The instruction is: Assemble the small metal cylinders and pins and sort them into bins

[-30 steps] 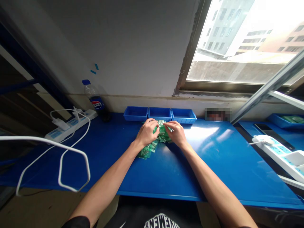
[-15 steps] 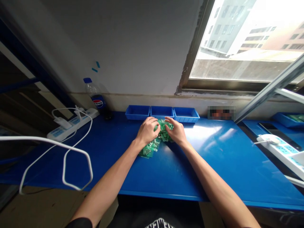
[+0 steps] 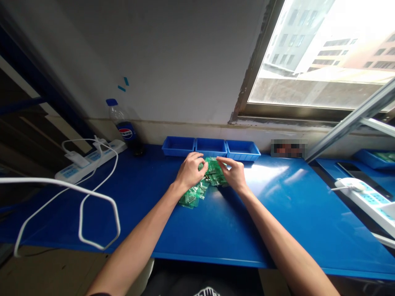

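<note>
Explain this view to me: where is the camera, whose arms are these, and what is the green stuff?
No machine here: a person works bare-handed, and the single camera sits on their head, looking forward and down. The left hand and right hand meet on a pile of small green circuit boards on the blue table. Their fingers touch the pile; whether they grip a piece is unclear. Behind stand three blue trays; at left, a soda bottle and a power strip.
</note>
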`<state>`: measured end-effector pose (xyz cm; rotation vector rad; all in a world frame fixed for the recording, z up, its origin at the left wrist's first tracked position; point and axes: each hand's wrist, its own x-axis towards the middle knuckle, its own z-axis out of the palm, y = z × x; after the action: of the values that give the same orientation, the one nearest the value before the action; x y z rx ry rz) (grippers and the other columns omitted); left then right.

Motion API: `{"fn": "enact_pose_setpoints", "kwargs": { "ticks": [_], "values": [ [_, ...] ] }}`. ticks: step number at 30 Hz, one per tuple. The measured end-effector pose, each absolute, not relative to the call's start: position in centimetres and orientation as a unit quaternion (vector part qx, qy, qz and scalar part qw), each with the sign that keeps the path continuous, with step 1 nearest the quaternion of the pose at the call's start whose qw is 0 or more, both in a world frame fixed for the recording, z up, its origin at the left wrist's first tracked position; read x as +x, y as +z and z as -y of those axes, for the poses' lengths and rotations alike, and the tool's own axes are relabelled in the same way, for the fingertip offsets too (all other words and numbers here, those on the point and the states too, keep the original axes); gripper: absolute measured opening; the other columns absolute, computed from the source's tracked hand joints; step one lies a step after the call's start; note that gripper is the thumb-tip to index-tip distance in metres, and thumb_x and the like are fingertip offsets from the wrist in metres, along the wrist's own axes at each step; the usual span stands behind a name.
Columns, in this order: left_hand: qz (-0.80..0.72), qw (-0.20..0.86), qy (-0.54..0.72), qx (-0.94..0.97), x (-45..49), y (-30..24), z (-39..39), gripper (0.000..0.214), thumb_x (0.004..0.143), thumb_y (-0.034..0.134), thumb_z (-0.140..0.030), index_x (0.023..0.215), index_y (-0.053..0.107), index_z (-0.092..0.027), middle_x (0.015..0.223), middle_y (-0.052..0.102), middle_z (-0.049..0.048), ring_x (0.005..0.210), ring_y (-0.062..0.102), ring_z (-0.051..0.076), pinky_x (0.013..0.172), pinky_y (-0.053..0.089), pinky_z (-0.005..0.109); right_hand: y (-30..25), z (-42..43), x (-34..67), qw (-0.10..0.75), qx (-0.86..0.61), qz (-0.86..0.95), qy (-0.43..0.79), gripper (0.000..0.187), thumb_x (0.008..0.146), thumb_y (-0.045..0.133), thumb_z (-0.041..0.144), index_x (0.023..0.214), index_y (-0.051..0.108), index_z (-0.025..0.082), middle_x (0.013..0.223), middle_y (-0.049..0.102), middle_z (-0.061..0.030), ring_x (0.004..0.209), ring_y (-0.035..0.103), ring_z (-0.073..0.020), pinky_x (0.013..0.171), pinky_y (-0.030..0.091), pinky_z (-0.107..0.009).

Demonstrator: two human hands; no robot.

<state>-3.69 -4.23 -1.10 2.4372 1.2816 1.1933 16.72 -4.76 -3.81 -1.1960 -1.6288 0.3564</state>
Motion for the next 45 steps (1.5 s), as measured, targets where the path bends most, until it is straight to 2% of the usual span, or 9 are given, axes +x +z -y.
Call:
{"fn": "enact_pose_setpoints", "kwargs": {
  "ticks": [5,9,14,19,23,29,34,41,45],
  "values": [
    [-0.415,0.087,0.435,0.794,-3.4,-0.2,4.6,0.015,0.092,0.063,-0.022,0.084,0.075,-0.018,0.119,0.073,0.012,0.122,0.062,0.03,0.109,0.051,0.052,-3.1,5.0,16.8,0.602,-0.5,0.605,0.15,0.025,0.093,0.066,0.039,0.105,0.082,0.024,0.109,0.079,-0.0068,0.103,0.076,-0.0296,0.097,0.059,-0.047],
    [-0.388,0.2,0.46,0.773,-3.2,0.7,5.2,0.014,0.09,0.067,-0.025,0.096,0.078,-0.021,0.126,0.072,0.0088,0.122,0.065,0.028,0.108,0.053,0.047,-2.3,5.3,16.7,0.649,-0.462,0.54,0.27,0.036,0.086,0.075,0.048,0.109,0.077,0.02,0.102,0.08,-0.0101,0.093,0.077,-0.0293,0.086,0.064,-0.046],
    [-0.359,0.41,0.44,0.714,-3.0,1.0,5.6,0.022,0.091,0.065,-0.034,0.097,0.08,-0.019,0.103,0.079,0.0081,0.097,0.076,0.025,0.087,0.062,0.036,-2.2,5.8,16.6,0.627,-0.445,0.53,0.357,0.041,0.084,0.076,0.054,0.109,0.065,0.024,0.097,0.079,-0.0088,0.09,0.077,-0.0276,0.08,0.064,-0.042],
    [-0.371,0.485,0.482,0.629,-3.2,0.6,4.8,0.024,0.086,0.071,-0.036,0.091,0.081,-0.015,0.093,0.08,0.0092,0.087,0.077,0.025,0.085,0.063,0.039,-2.5,5.5,17.1,0.624,-0.454,0.528,0.355,0.034,0.088,0.071,0.053,0.102,0.061,0.024,0.096,0.078,-0.007,0.089,0.076,-0.0247,0.083,0.061,-0.041],
    [-0.418,0.477,0.579,0.512,-4.2,-0.3,3.1,0.023,0.086,0.067,-0.032,0.092,0.079,-0.013,0.098,0.08,0.0111,0.091,0.077,0.025,0.093,0.062,0.043,-2.9,5.1,18.6,0.571,-0.521,0.594,0.226,0.032,0.091,0.066,0.053,0.095,0.071,0.022,0.099,0.078,-0.0083,0.096,0.072,-0.0265,0.089,0.056,-0.042],
    [-0.434,0.449,0.623,0.47,-6.0,-1.1,1.5,0.035,0.092,0.057,-0.03,0.122,0.069,-0.016,0.118,0.075,0.0139,0.111,0.074,0.025,0.099,0.059,0.043,-3.7,4.6,20.0,0.457,-0.493,0.731,0.12,0.036,0.099,0.057,0.045,0.079,0.078,0.025,0.119,0.075,-0.0087,0.118,0.064,-0.0295,0.105,0.047,-0.048],
    [-0.425,0.461,0.599,0.498,-4.9,-0.6,2.4,0.026,0.087,0.064,-0.032,0.101,0.075,-0.014,0.1,0.078,0.0121,0.093,0.077,0.023,0.088,0.061,0.037,-3.9,4.5,20.0,0.423,-0.483,0.764,0.071,0.033,0.101,0.054,0.041,0.092,0.082,0.026,0.113,0.078,-0.0063,0.116,0.067,-0.0288,0.104,0.051,-0.048],
    [-0.436,0.389,0.534,0.611,-3.4,-0.2,4.1,0.02,0.089,0.062,-0.03,0.088,0.078,-0.017,0.092,0.079,0.0073,0.089,0.076,0.023,0.083,0.06,0.033,-3.6,4.7,20.1,0.53,-0.477,0.7,0.028,0.02,0.094,0.065,0.033,0.102,0.082,0.026,0.107,0.08,-0.0067,0.101,0.074,-0.0272,0.097,0.057,-0.046],
    [-0.429,0.357,0.491,0.669,-3.2,0.5,4.9,0.022,0.091,0.062,-0.032,0.093,0.081,-0.02,0.101,0.08,0.0058,0.097,0.074,0.023,0.087,0.058,0.032,-2.7,5.2,19.6,0.623,-0.475,0.595,0.177,0.022,0.086,0.076,0.036,0.103,0.081,0.023,0.105,0.08,-0.0077,0.097,0.076,-0.0277,0.094,0.06,-0.046]
  ]
}}
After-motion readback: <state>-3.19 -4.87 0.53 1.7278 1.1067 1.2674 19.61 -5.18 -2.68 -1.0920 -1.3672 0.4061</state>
